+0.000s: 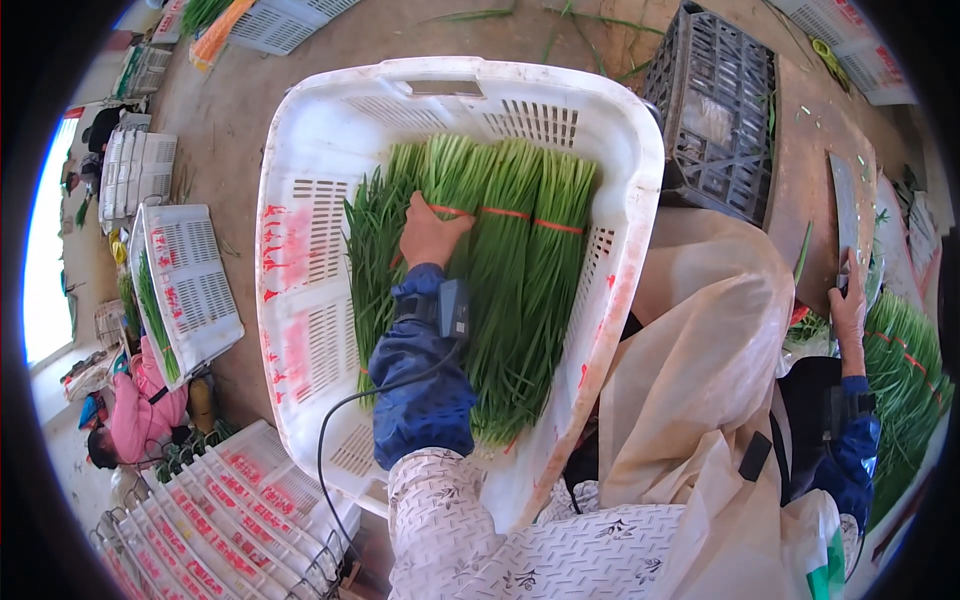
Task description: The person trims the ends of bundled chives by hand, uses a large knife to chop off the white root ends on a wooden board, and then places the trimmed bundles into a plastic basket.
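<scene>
In front of me stands a white plastic crate (461, 69) with slotted walls. Inside lie several bunches of garlic chives (506, 300), pale cut ends towards the far wall, bound with red-orange bands. My left hand (435, 232) reaches into the crate and grasps a bunch (450, 176) beside its band, thumb spread to the right; some fingers are hidden. Over at the far right, my right hand (847, 304) grips the handle of a broad-bladed knife (845, 199). The blade lies over a brown board (810, 172) and points away from me.
Black plastic crate (712, 127) beyond my knee. More bunched chives (904, 375) lie at the right. Stacked white crates (225, 517) are at lower left, and another crate (191, 277) holds chives. A person in pink (146, 409) works at the left. A cable (324, 450) hangs from my left wrist.
</scene>
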`<state>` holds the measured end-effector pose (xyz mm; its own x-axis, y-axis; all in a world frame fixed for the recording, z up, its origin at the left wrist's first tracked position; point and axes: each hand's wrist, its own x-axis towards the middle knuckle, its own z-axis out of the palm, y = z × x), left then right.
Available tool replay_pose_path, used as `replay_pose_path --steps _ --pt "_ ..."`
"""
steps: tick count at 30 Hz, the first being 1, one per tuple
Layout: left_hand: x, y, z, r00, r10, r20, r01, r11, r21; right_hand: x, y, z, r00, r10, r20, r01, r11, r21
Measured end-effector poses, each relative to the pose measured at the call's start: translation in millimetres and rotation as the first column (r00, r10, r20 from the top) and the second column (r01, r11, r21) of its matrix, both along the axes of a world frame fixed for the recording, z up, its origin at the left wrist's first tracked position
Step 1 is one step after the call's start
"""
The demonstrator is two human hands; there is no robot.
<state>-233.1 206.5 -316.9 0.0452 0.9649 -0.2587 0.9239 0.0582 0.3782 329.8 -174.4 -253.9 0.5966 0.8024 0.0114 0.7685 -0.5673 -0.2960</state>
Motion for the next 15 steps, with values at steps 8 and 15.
replay_pose_path --steps 8,15 --pt "-70.2 40.2 24.0 0.601 0.329 0.728 0.119 0.864 -0.489 4.0 -3.2 4.3 0.999 -0.027 -0.029 0.026 0.999 -0.031" --pt "-37.7 42.6 14.0 0.986 -0.092 0.138 0.051 0.959 0.279 6.2 -6.7 3.7 0.998 -0.004 -0.063 0.003 1.0 -0.015"
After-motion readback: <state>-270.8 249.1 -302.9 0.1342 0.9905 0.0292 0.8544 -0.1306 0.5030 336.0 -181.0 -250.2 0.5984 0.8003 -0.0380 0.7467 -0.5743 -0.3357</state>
